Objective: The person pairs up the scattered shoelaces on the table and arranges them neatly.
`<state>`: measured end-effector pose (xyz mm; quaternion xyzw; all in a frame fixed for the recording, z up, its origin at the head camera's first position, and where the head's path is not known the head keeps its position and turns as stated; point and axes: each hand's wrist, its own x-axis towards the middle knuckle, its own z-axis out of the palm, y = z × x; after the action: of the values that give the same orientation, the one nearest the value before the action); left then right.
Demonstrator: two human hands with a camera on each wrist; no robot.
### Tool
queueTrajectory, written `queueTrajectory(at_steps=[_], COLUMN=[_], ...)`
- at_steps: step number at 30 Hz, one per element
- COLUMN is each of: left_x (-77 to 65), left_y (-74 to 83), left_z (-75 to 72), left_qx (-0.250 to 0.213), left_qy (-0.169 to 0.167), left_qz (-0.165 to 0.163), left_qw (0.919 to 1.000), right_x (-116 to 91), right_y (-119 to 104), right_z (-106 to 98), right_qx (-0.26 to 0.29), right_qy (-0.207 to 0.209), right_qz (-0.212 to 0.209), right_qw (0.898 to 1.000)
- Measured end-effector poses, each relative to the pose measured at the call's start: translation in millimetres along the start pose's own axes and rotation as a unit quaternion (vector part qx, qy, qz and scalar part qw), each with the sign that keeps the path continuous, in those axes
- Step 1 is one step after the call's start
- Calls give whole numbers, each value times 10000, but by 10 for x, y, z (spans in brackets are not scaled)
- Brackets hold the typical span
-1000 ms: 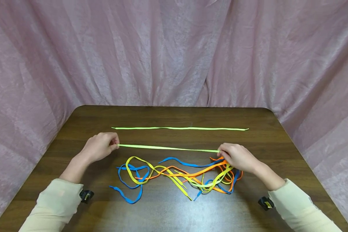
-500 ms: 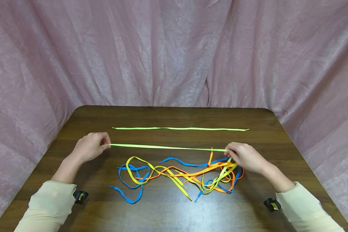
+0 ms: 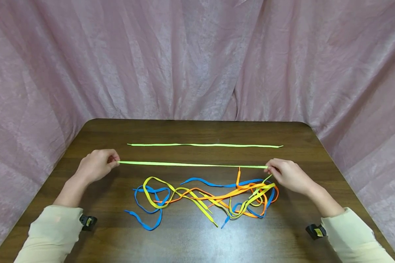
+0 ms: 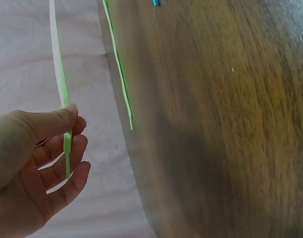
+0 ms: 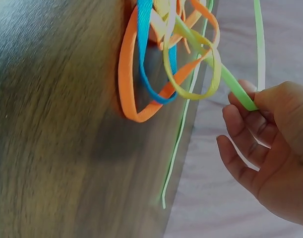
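Note:
In the head view my left hand (image 3: 97, 167) and right hand (image 3: 290, 176) stretch a light green shoelace (image 3: 184, 164) nearly level above the table. Its tip hangs below my left thumb and finger, which pinch it in the left wrist view. My right thumb and finger pinch the lace further along. From there, in the right wrist view, a green tail (image 5: 230, 82) runs back into a loose tangle of shoelaces. Blue (image 5: 144, 59), orange (image 5: 127, 74) and yellow (image 5: 171, 74) loops show in that tangle.
A second light green shoelace (image 3: 204, 145) lies straight across the brown table (image 3: 184, 244), beyond the held one. The tangle, with a blue lace end (image 3: 148, 228) and a yellow lace end (image 3: 212, 220), spreads nearer the person. A pink curtain (image 3: 197, 65) hangs behind.
My hands have moved apart, left hand leftward and right hand rightward, so the taut stretch of green lace is longer. An orange lace end has sprung upright from the tangle, whose right side shifted slightly.

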<state>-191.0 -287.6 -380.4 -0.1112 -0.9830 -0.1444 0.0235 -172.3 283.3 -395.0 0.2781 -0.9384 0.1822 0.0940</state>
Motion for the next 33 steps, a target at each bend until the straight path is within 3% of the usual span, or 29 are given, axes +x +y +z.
queueTrajectory(at_steps=[10, 18, 33], left_x=[0, -3, -3], left_y=[-107, -152, -264], left_z=[-3, -33, -30], left_qx=[52, 48, 96], left_qy=[144, 43, -17], left_qz=[-73, -185, -245], left_qw=[9999, 9998, 9997], right_x=[-44, -106, -212], right_y=[209, 373, 668], right_z=[1, -12, -44], right_qx=[-54, -264, -448], right_qy=[-31, 137, 79], right_qz=[333, 404, 762], right_qw=[9994, 9987, 9961])
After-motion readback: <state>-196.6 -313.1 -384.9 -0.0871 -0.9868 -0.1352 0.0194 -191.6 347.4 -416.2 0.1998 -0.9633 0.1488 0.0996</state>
